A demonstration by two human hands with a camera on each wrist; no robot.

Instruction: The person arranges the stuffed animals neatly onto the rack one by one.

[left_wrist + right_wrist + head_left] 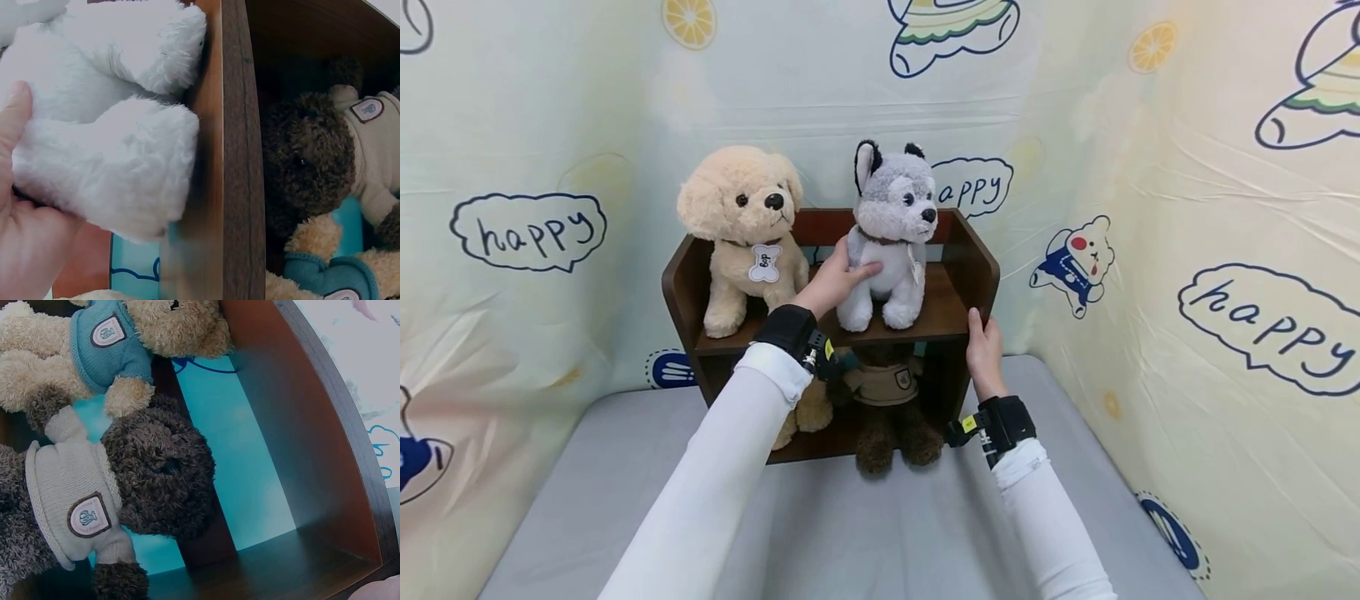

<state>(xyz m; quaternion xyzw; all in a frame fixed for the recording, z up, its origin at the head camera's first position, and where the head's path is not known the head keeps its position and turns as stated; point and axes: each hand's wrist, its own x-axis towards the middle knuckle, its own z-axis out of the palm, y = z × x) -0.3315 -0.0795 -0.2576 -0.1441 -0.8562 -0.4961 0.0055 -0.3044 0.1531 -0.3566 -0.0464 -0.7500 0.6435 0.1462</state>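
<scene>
A grey-and-white plush husky (889, 208) sits on the upper level of a dark brown wooden shelf (972, 262). My left hand (837, 282) grips its side, thumb across the chest and the other fingers mostly hidden behind. In the left wrist view, the husky's white legs (119, 169) fill the area beside the thumb. My right hand (985, 354) holds the front edge of the shelf's right side panel, thumb on the near face. On the same level, left of the husky, sits a cream plush dog (737, 196) with a bone-shaped tag.
The lower level holds a dark brown teddy bear (165, 469) in a beige sweater and a light tan teddy bear (106, 344) in a teal sweater. The shelf stands on a grey-covered surface (850, 533), with printed cloth (1075, 133) behind and at the sides.
</scene>
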